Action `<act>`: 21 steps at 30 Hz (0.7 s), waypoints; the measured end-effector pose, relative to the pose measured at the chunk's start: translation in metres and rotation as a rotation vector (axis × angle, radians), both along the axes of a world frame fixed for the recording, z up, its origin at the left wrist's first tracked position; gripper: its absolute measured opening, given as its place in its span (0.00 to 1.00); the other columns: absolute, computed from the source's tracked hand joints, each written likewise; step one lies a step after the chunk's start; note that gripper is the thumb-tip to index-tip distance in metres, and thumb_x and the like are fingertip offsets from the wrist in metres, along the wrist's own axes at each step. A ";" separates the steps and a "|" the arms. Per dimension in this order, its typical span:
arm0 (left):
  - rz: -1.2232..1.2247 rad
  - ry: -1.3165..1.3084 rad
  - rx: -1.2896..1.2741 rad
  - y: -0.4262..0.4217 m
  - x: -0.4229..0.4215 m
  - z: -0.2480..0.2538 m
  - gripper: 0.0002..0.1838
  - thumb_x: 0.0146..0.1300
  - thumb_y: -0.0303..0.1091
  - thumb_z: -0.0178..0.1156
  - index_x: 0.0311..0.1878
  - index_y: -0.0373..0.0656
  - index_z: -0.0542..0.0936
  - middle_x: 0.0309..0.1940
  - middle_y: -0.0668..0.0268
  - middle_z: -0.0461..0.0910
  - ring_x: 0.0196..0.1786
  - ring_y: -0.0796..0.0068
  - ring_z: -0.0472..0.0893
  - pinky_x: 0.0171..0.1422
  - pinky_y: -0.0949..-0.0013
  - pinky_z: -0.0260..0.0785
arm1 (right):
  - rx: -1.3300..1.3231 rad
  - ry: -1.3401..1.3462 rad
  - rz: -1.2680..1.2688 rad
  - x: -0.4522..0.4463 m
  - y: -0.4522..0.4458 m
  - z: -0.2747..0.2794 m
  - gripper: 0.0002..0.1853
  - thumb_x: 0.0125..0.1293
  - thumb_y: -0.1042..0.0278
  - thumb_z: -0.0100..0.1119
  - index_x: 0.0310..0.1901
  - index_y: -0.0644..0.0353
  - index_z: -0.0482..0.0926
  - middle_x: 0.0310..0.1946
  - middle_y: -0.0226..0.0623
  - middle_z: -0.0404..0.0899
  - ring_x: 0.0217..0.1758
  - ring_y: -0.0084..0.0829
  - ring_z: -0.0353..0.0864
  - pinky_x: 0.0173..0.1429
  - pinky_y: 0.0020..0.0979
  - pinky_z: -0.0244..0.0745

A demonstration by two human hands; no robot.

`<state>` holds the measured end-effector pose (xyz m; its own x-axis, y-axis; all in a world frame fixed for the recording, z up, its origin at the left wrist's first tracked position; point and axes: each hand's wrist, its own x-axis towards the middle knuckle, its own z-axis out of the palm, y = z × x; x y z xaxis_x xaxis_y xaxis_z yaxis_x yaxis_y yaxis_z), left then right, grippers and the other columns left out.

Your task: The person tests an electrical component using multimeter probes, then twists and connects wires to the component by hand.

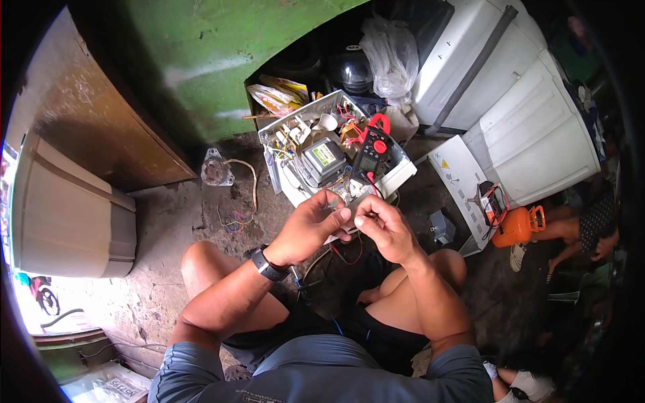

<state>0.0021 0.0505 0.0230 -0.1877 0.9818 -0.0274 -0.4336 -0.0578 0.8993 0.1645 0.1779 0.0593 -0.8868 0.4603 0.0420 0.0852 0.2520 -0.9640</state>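
My left hand (pixel 312 225) and my right hand (pixel 386 232) meet above the near edge of an opened white appliance casing (pixel 398 176). The left fingers are closed in a pinch, with a small greenish bit showing at their tips. The right thumb and index finger also press together; what lies between them is too small to name. Inside the casing are a boxy transformer (pixel 324 161) with a yellow-green label and many loose wires. A red and black clamp meter (pixel 370 158) rests on the casing's right side, its jaw pointing away from me. Below my hands hang red and dark leads.
On the floor to the left lies a small motor (pixel 217 169) with a wire tail. At right are a white panel (pixel 457 176), an orange tank (pixel 514 227) and another person's legs (pixel 564 232). A screwdriver-like blue tool (pixel 300 285) is between my legs.
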 end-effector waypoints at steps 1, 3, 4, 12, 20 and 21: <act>0.000 0.000 0.000 0.000 -0.001 -0.002 0.11 0.78 0.35 0.57 0.56 0.41 0.73 0.42 0.67 0.80 0.45 0.73 0.84 0.48 0.67 0.80 | 0.000 0.000 0.000 0.000 0.000 0.001 0.07 0.72 0.68 0.59 0.37 0.61 0.75 0.26 0.23 0.70 0.29 0.15 0.64 0.33 0.25 0.62; 0.005 0.001 -0.001 0.001 -0.003 -0.004 0.11 0.78 0.34 0.58 0.56 0.41 0.74 0.40 0.68 0.80 0.42 0.75 0.84 0.42 0.71 0.78 | 0.104 0.029 0.001 0.000 0.000 0.001 0.07 0.72 0.69 0.59 0.37 0.61 0.74 0.26 0.26 0.71 0.29 0.16 0.67 0.34 0.25 0.65; 0.005 0.001 0.000 0.000 -0.004 -0.003 0.11 0.78 0.34 0.58 0.56 0.41 0.74 0.40 0.68 0.80 0.42 0.75 0.84 0.42 0.71 0.78 | 0.105 0.029 0.002 0.001 0.000 0.001 0.07 0.72 0.69 0.59 0.37 0.61 0.74 0.26 0.26 0.71 0.29 0.16 0.67 0.34 0.25 0.65; -0.043 -0.190 0.005 -0.003 -0.010 0.003 0.09 0.78 0.32 0.54 0.56 0.43 0.74 0.39 0.68 0.80 0.39 0.77 0.82 0.39 0.74 0.70 | 0.035 0.035 -0.030 0.003 0.004 -0.006 0.06 0.73 0.70 0.57 0.37 0.61 0.73 0.26 0.26 0.70 0.30 0.17 0.67 0.35 0.26 0.65; 0.013 -0.096 -0.025 -0.003 0.000 0.003 0.09 0.77 0.34 0.59 0.53 0.45 0.74 0.32 0.74 0.73 0.30 0.85 0.74 0.30 0.79 0.60 | 0.104 0.034 -0.013 0.001 -0.001 -0.002 0.05 0.73 0.72 0.56 0.38 0.61 0.73 0.27 0.29 0.71 0.29 0.20 0.68 0.35 0.28 0.67; 0.035 0.046 -0.004 -0.002 0.000 0.001 0.09 0.77 0.35 0.60 0.54 0.45 0.74 0.31 0.75 0.72 0.28 0.86 0.72 0.29 0.80 0.59 | 0.124 0.052 -0.012 0.001 -0.001 -0.003 0.05 0.73 0.72 0.56 0.38 0.61 0.73 0.27 0.30 0.71 0.29 0.21 0.69 0.35 0.28 0.67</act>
